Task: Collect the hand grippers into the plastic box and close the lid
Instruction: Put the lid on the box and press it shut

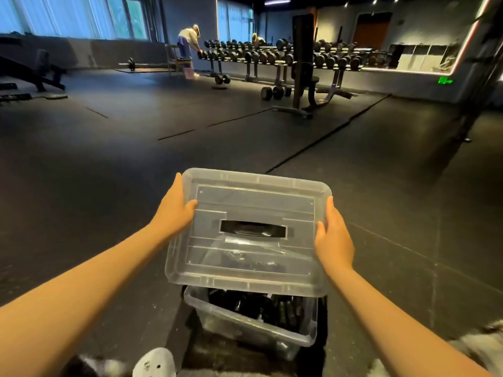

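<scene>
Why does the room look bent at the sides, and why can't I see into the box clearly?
Head view: the wide-angle lens bows lines toward the edges; the gym is dim, with bluish light from the windows; the clear lid, held over the box, carries pale glare, so the grippers under it read as dark shapes.

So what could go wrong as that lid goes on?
The lid is tilted and off-centre above the plastic box, so it may land skewed. The hand grippers look piled near the rim; one sticking up could block it. The left hand and right hand grip only its edges; it might slip.
</scene>
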